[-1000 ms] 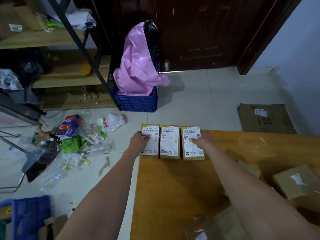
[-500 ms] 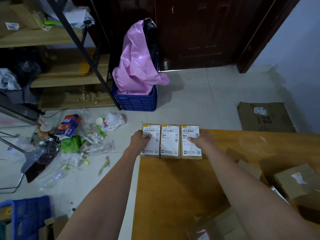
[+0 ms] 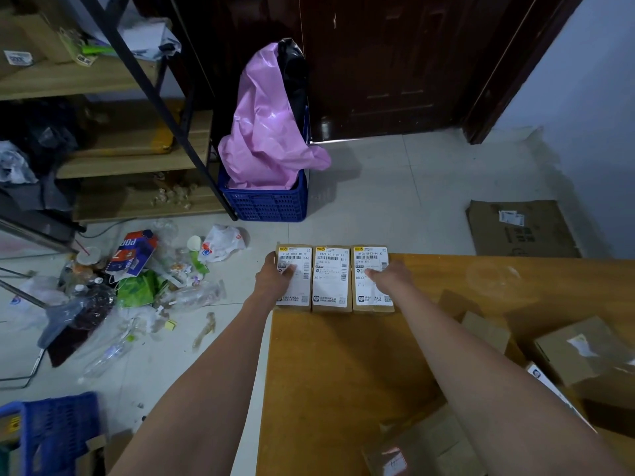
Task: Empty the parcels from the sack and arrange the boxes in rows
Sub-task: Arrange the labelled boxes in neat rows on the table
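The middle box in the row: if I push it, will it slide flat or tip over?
The middle box lies flat and low on the wooden table, so it probably slides rather than tips. Boxes stand close on both sides, so it would likely drag them. Being cardboard, it probably stays stiff.

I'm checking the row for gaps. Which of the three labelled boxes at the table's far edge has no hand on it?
The middle box. The left hand rests on the left box and the right hand on the right box.

A parcel storeroom: labelled boxes (image 3: 331, 278), storage shelves (image 3: 103, 80), plastic crates (image 3: 268, 201).
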A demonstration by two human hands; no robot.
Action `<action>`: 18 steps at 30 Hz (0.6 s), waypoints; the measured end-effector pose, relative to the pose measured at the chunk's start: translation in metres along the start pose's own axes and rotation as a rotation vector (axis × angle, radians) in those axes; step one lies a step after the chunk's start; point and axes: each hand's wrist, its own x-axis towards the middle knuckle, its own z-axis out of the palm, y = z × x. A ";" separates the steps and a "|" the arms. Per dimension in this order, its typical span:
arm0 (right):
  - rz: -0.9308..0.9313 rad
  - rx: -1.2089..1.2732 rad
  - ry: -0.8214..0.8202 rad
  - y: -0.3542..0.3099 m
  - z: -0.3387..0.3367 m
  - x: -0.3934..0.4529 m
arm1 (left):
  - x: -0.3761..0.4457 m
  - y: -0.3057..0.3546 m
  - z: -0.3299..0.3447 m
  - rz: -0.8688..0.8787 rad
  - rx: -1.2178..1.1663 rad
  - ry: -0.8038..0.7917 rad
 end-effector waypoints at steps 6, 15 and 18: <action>-0.007 0.001 0.111 0.003 -0.013 -0.019 | -0.013 0.022 0.006 0.035 0.056 0.168; 0.039 -0.137 0.201 0.035 -0.088 -0.060 | -0.073 0.103 0.030 0.298 0.146 0.091; 0.080 -0.207 0.181 0.056 -0.114 -0.072 | -0.092 0.118 0.045 0.342 0.166 -0.028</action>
